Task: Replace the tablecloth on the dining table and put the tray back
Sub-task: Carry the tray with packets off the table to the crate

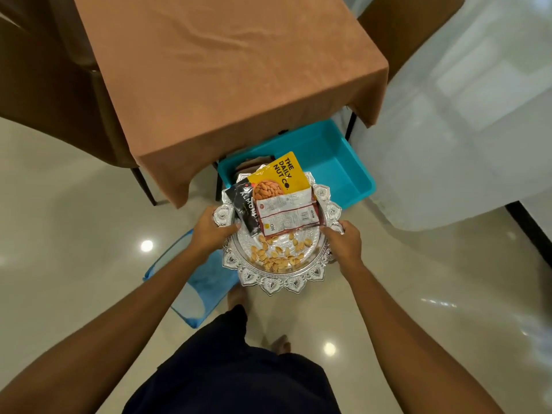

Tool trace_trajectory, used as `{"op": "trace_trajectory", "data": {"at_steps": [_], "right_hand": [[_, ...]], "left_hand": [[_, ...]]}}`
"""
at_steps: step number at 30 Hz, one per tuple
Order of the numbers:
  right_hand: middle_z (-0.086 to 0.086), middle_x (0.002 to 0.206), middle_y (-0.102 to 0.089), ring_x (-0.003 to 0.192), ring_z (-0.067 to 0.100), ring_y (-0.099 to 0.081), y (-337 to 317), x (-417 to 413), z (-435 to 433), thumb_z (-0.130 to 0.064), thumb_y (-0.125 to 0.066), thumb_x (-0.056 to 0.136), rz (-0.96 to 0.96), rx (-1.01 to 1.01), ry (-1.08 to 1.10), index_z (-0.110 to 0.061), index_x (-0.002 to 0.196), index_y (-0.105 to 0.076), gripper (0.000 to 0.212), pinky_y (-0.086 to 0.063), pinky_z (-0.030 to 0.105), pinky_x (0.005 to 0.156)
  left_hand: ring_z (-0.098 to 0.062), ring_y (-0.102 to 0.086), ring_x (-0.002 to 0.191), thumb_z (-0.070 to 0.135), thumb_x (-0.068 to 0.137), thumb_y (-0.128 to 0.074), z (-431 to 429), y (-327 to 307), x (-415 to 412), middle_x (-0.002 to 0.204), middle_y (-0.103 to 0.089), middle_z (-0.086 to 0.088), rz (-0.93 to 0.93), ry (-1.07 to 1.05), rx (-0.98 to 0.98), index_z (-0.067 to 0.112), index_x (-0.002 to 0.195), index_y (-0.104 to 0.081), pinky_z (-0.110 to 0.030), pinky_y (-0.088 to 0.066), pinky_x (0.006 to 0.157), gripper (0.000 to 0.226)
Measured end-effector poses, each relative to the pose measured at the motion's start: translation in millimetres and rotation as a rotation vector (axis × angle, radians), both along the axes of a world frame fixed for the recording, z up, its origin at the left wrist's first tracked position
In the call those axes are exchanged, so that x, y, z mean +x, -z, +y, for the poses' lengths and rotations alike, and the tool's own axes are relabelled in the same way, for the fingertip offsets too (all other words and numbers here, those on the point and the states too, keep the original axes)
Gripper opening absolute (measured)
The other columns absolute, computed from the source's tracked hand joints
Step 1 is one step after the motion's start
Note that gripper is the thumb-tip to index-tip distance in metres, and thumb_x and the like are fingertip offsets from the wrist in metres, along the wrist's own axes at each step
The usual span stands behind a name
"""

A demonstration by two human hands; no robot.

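Tray [280, 286]: round, silver, scalloped rim, so no long axis to align. It is held in the air over the floor, just short of the near edge of the table, not resting on anything.

The left hand [210, 231] grips its left rim and the right hand [343, 243] its right rim, fingers curled round the edge. Neither hand is nearer the table.

Load: yellow packet [280, 177], black packet [246, 210] and red-and-white packet [288, 215] towards the far rim; loose nuts [277, 253] towards the near rim.

The brown tablecloth [227, 70] is already spread, lightly creased, straight ahead of both hands. Judgement: the tray must travel forward and stay level.

A teal tub [334, 162] sits under the table's near edge.
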State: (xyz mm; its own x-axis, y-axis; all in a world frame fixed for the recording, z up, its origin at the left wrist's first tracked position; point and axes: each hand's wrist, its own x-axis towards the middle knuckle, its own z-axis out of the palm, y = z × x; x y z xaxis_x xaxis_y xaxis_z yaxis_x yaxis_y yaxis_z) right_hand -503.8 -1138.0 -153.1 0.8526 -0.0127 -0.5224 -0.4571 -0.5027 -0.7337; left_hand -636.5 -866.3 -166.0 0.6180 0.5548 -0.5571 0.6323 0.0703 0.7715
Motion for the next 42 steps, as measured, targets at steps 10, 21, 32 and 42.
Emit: {"op": "trace_trajectory", "data": {"at_steps": [10, 21, 32, 42], "right_hand": [[0.004, 0.096, -0.074, 0.088, 0.022, -0.071, -25, 106, 19, -0.016, -0.076, 0.084, -0.070, 0.004, 0.071, -0.015, 0.101, -0.071, 0.017, -0.057, 0.037, 0.081], [0.010, 0.096, -0.073, 0.088, 0.031, -0.070, 6, 290, -24, -0.015, -0.076, 0.081, -0.074, -0.031, -0.024, -0.020, 0.094, -0.067, 0.016, -0.058, 0.044, 0.081], [0.001, 0.097, -0.071, 0.087, 0.018, -0.068, 81, 383, -12, -0.009, -0.071, 0.084, 0.139, 0.038, -0.270, -0.013, 0.108, -0.067, 0.024, -0.054, 0.032, 0.077], [0.003, 0.115, -0.070, 0.102, 0.023, -0.068, 113, 398, -6, -0.026, -0.071, 0.083, 0.239, -0.015, -0.264, -0.022, 0.121, -0.060, 0.041, -0.056, 0.046, 0.093]], "left_hand": [[-0.023, -0.064, 0.097, 0.016, 0.078, -0.085, 16, -15, 111, 0.108, -0.066, -0.004, -0.095, 0.028, -0.019, 0.018, 0.113, -0.053, -0.041, -0.054, 0.083, 0.047], [-0.018, -0.064, 0.086, -0.010, 0.081, -0.073, -48, 10, 264, 0.110, -0.065, -0.009, 0.007, -0.120, -0.220, 0.015, 0.119, -0.050, -0.024, -0.050, 0.055, 0.051], [-0.023, -0.059, 0.100, -0.011, 0.077, -0.075, -67, 75, 319, 0.121, -0.063, -0.017, 0.191, -0.379, -0.146, 0.002, 0.131, -0.051, -0.032, -0.051, 0.080, 0.060], [-0.019, -0.062, 0.087, -0.005, 0.082, -0.075, -49, 89, 333, 0.118, -0.064, -0.016, 0.255, -0.249, -0.114, 0.004, 0.132, -0.052, -0.030, -0.053, 0.066, 0.056]]}}
